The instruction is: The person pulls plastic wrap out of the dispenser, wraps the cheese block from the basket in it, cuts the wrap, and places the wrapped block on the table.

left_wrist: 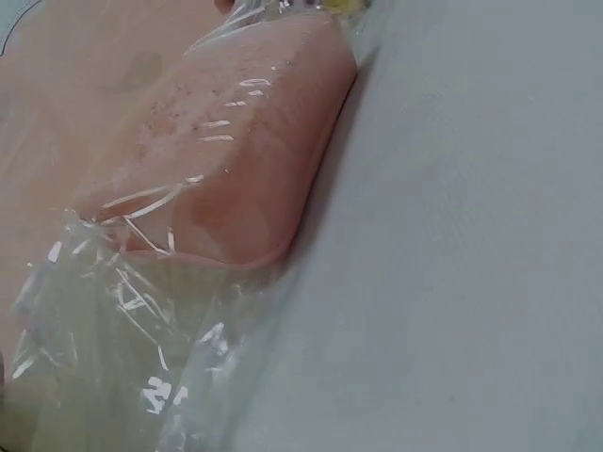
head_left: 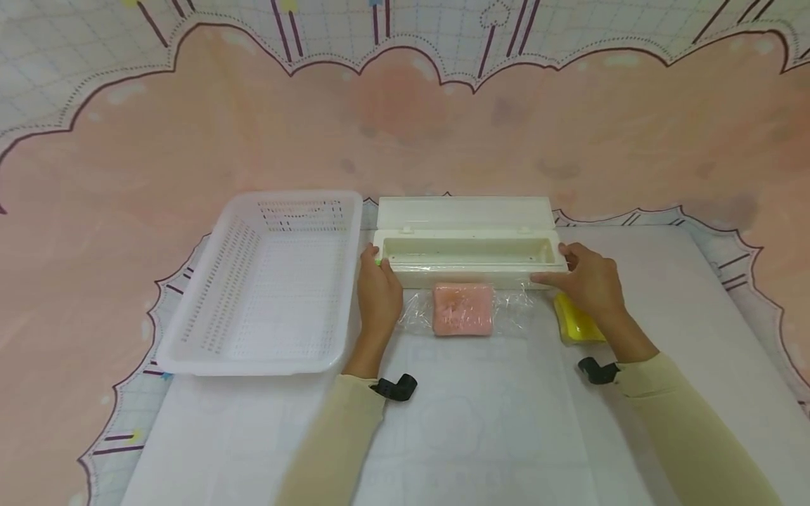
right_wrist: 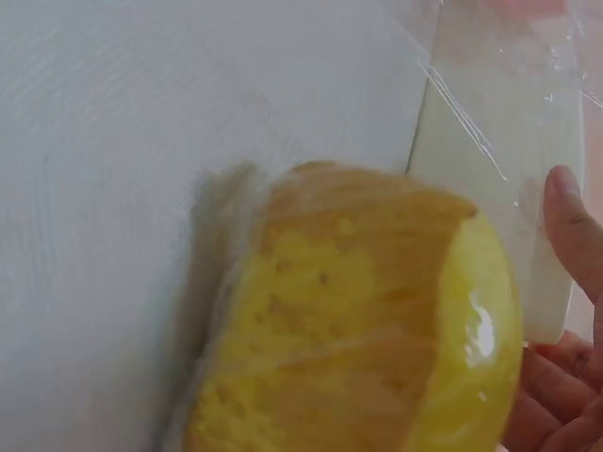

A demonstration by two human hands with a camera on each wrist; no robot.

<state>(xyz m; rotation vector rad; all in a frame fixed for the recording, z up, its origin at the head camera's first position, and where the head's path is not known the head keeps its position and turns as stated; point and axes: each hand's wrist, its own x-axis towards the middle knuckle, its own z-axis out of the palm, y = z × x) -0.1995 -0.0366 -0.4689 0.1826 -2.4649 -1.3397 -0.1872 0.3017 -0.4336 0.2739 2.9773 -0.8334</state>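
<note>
An off-white long box [head_left: 468, 280] with its lid [head_left: 465, 213] raised stands at the back of the table; its long trough shows from above. My left hand [head_left: 380, 292] holds the box's left end. The right hand [head_left: 588, 277] grips the right end, thumb along the front and fingers behind the corner. Just in front of the box lies a pink block [head_left: 463, 309] in clear plastic film [left_wrist: 141, 330] that spreads out on both sides. A yellow block [right_wrist: 349, 320], wrapped in clear film, lies below the right hand, partly hidden by it in the head view.
A white perforated plastic basket [head_left: 342, 309] stands left of the box, close to my left hand. White cloth [head_left: 481, 436] covers the table. Behind it hangs a peach-coloured patterned cloth [head_left: 405, 140]. A black wrist mount [head_left: 395, 388] sits on my left sleeve.
</note>
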